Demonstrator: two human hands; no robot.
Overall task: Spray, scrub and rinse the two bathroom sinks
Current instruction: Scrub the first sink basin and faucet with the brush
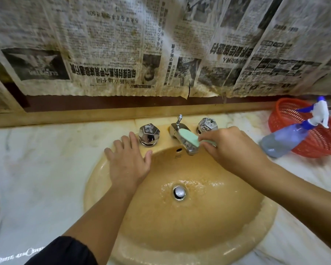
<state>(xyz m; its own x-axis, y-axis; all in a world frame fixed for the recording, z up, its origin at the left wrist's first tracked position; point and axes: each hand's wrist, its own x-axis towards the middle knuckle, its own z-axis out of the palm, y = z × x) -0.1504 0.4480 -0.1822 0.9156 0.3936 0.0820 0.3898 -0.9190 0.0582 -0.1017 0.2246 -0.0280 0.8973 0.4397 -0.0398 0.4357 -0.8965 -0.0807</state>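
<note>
Nearest, the tan sink (180, 236) lies wet around its drain (179, 192). Left hand (129, 161) lies flat, fingers straight, on the sink's rim, left of the faucet (182, 138). Right hand (231, 148) grips a green sponge (188, 136) pressed on the faucet's spout. Far right of the faucet, the spray bottle (292, 136) leans on a red basket (313, 138).

A worn home bathroom: a tan oval sink (180, 226) with chrome tap (182, 138) and faceted knobs (149, 133) sits in a marble surface (36, 169), and stained newspaper (122, 54) covers the wall above it.
</note>
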